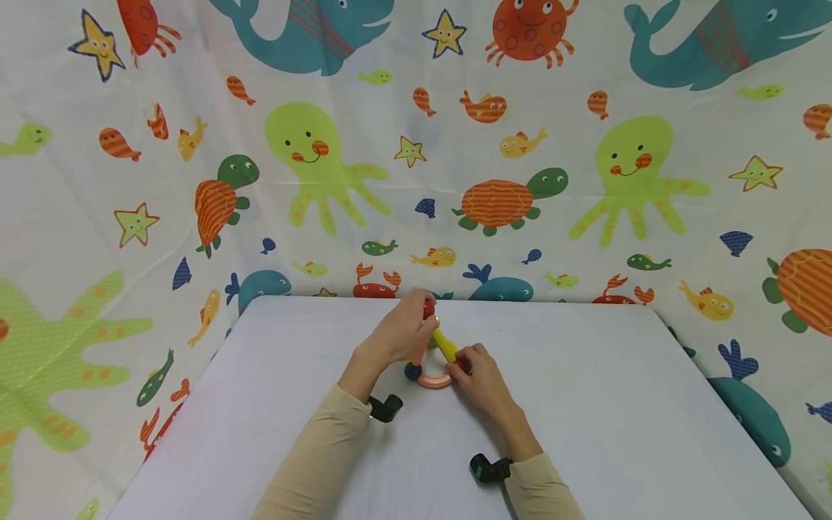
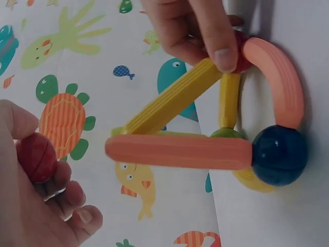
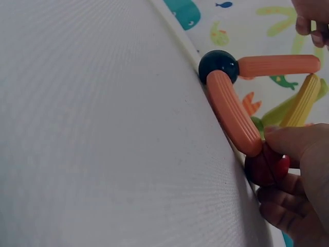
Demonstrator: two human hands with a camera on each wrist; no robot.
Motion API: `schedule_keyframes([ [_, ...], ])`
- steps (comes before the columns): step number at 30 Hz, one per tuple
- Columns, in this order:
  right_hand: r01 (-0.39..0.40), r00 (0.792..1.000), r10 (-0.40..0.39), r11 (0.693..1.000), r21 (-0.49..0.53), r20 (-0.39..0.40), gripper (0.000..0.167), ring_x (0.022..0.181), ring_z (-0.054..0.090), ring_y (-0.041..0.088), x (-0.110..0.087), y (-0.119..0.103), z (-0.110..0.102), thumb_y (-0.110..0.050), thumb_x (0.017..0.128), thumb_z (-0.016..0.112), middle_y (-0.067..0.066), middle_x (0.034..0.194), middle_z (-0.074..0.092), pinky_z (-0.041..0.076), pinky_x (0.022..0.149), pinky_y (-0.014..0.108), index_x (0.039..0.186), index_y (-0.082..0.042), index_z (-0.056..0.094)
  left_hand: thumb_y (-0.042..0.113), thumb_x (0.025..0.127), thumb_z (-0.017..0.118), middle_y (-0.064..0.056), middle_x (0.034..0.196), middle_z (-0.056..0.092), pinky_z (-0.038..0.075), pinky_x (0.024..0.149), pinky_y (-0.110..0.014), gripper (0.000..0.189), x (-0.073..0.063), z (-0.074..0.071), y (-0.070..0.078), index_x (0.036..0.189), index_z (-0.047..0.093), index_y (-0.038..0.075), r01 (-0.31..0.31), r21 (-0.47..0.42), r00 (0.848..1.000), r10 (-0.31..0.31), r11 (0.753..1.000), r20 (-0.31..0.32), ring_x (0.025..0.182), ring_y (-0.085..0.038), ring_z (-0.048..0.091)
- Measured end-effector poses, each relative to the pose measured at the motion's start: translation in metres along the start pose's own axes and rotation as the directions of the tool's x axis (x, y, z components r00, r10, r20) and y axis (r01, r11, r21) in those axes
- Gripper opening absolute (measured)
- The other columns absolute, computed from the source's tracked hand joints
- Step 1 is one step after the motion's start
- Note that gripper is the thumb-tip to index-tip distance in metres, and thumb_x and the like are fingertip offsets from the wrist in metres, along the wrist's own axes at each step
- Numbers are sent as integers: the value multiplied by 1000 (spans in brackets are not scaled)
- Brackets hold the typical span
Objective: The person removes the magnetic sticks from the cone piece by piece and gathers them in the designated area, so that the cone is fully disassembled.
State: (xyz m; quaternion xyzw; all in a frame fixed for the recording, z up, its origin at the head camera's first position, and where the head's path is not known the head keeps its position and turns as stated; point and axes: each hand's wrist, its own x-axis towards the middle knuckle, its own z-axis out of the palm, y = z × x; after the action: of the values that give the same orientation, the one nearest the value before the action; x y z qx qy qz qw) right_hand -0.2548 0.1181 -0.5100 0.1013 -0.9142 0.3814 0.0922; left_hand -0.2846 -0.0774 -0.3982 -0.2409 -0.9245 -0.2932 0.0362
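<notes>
White table (image 1: 617,404), sea-print curtain (image 1: 416,195) behind; head view, toy frame (image 1: 445,347) on the tabletop. Left wrist: left hand (image 2: 25,206) grips a red ball (image 2: 38,158), just off an orange rod (image 2: 180,152). Right wrist: right hand (image 3: 303,177) pinches another ball (image 3: 266,165), touching a curved rod (image 3: 234,114).

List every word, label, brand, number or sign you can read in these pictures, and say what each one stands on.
None can be read in any view.
Building toy: no lettering shows on the dark blue ball, the straight salmon rod or the red ball in the left hand.
Backdrop: sea-animal pictures only.
Black wrist cameras: too small to tell.
</notes>
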Motion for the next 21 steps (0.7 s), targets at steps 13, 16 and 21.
schedule_keyframes([
  [13, -38, 999, 38, 999, -4, 17, 27, 83, 52, 13, 1, 0, 0, -27, 89, 76, 3, 96, 57, 52, 78, 26, 106, -7, 70, 20, 102, 56, -14, 133, 42, 54, 99, -39, 44, -17, -13, -27, 142, 43, 6, -7, -75, 991, -3, 997, -130, 111, -24, 54],
  [16, -44, 999, 44, 999, -1, 20, 28, 83, 52, 14, 0, 0, 0, -28, 89, 76, 3, 97, 57, 52, 79, 27, 107, -7, 69, 17, 97, 65, -13, 130, 50, 56, 91, -35, 50, -22, -13, -34, 142, 47, 4, 16, -79, 982, -31, 997, -189, 102, -22, 56],
  [21, -56, 998, 56, 998, -5, 31, 31, 84, 52, 13, 0, 0, -1, -30, 89, 77, 3, 96, 57, 52, 78, 25, 109, -7, 69, 14, 90, 74, -12, 114, 61, 52, 76, -30, 48, -30, -10, -49, 133, 56, 3, 49, -88, 943, -76, 995, -324, 89, -21, 56],
])
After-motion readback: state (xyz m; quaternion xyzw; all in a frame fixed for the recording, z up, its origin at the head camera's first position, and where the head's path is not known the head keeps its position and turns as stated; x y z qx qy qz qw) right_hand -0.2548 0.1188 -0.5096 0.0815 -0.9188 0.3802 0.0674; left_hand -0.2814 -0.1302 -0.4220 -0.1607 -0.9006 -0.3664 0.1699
